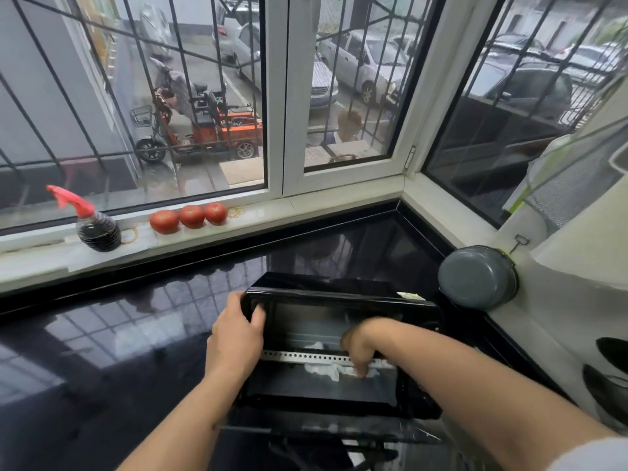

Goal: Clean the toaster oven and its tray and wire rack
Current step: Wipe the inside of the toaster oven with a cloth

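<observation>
The toaster oven [339, 345] sits at five o'clock on the counter [136, 334]; left hand [234, 338] grasps its top-left corner, right hand [360, 351] pinches a white cloth [326, 368] inside; brace firmly, wipe into corners

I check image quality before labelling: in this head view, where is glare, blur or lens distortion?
Head view: the black countertop mirrors the barred window as glare; the window frame bows from wide-angle distortion; the right hand on the white cloth inside the toaster oven looks slightly blurred; the left hand is sharper.
</observation>
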